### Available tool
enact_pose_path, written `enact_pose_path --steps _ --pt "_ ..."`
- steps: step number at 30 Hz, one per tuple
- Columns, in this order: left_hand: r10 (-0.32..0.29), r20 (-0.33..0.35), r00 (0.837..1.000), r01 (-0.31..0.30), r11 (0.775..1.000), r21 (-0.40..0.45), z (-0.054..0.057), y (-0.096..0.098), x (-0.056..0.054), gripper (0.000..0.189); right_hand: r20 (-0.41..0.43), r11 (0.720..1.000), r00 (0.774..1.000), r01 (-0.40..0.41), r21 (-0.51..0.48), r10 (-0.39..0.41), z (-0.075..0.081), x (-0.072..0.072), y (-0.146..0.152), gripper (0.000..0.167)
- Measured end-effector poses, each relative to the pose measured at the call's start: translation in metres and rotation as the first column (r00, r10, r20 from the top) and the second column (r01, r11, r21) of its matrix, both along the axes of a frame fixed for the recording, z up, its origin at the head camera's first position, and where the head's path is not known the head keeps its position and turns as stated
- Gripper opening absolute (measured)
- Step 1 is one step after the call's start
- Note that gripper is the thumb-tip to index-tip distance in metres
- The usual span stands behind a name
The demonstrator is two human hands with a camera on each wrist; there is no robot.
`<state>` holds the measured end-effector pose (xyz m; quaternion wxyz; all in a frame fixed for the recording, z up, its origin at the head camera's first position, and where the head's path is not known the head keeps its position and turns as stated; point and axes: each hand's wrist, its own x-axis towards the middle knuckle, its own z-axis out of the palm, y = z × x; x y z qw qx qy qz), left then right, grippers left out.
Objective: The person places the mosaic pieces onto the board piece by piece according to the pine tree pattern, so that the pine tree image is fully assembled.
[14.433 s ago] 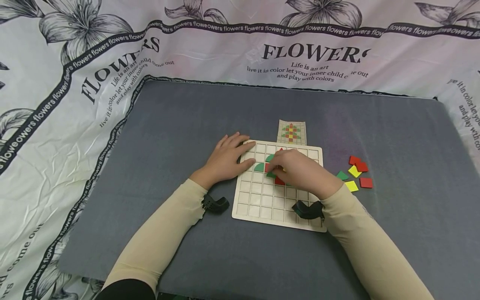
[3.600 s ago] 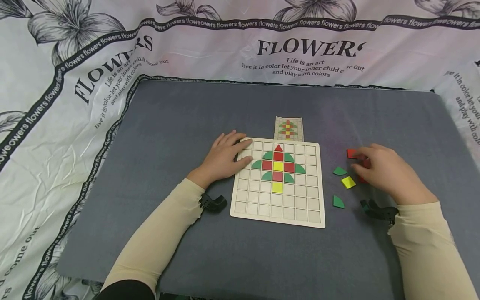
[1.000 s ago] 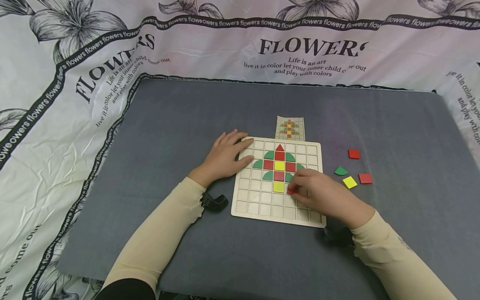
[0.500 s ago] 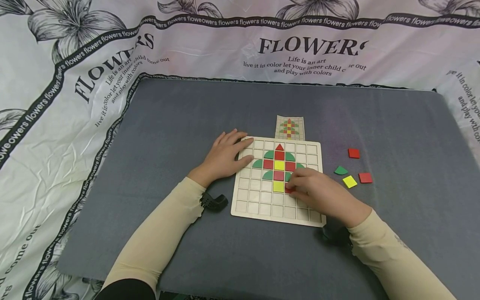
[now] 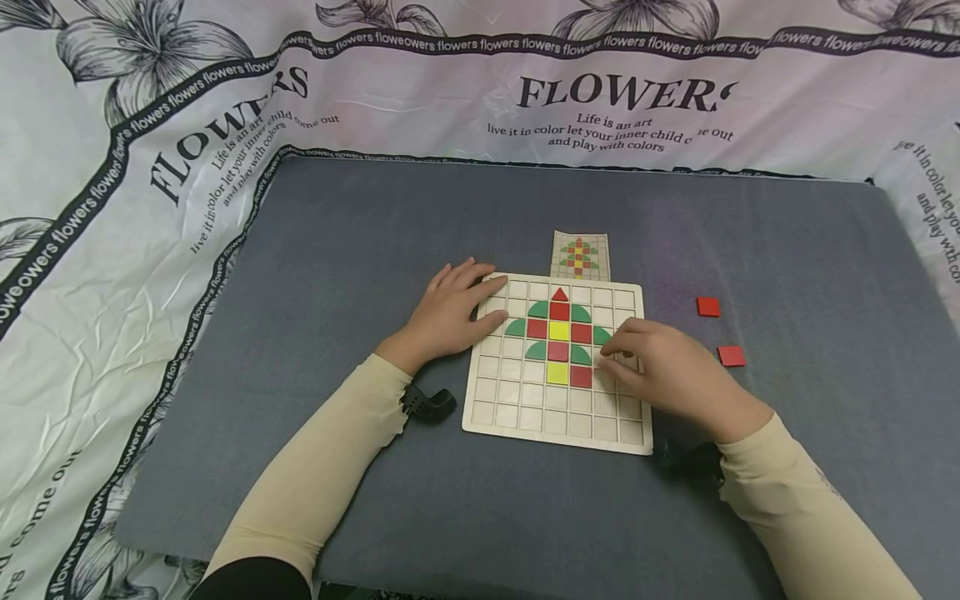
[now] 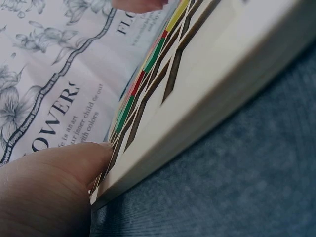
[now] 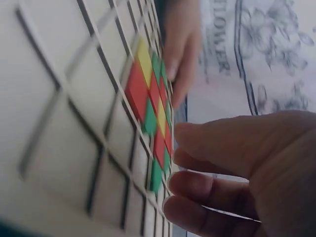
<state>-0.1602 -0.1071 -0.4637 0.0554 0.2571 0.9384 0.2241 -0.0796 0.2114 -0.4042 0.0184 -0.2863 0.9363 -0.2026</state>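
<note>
A pale gridded board (image 5: 517, 417) holds red, yellow and green tiles laid out like a tree. My left hand (image 5: 447, 321) rests on its upper left edge, thumb and fingers stretched out. Over the board's right side hovers my right hand (image 5: 667, 367), its fingers loosely bent. In the right wrist view no tile shows between the fingertips of this hand (image 7: 237, 173). A red square tile (image 5: 581, 377) lies in a cell just right of the lower yellow tile (image 5: 557, 372). The green quarter-round at the upper right (image 5: 601, 335) sits beside the right fingertips.
Behind the board lies a small pattern card (image 5: 580, 257) with a printed tree. Two loose red squares (image 5: 708, 307) lie on the grey tabletop (image 5: 420, 517) to the right. My right hand hides the spot where a green and a yellow piece lay.
The right hand brought a red square from the right-hand pieces to the board, let it go in the cell beside the yellow tile, and moved up and right. The left hand stayed put.
</note>
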Motion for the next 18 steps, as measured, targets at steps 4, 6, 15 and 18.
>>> enact_pose_path --steps 4,6,15,18 --pt "0.002 -0.001 1.0 -0.002 1.0 -0.002 0.0 0.0 0.0 0.061 0.003 0.995 0.995 0.102 0.012 -0.102 0.004 -0.006 0.016 0.011" --pt "0.002 -0.002 1.0 -0.002 1.0 0.003 0.0 0.0 0.001 0.061 0.003 0.988 0.989 0.15 0.026 -0.15 0.006 -0.009 0.024 0.012" --pt "0.003 0.004 1.0 -0.003 1.0 0.0 0.001 0.001 0.0 0.061 0.002 0.96 0.962 0.273 0.055 -0.274 0.006 -0.023 0.062 0.02" --pt "0.002 0.004 1.0 -0.002 1.0 -0.002 0.0 0.0 0.0 0.061 0.006 0.957 0.959 0.283 0.068 -0.284 0.003 -0.028 0.073 0.026"
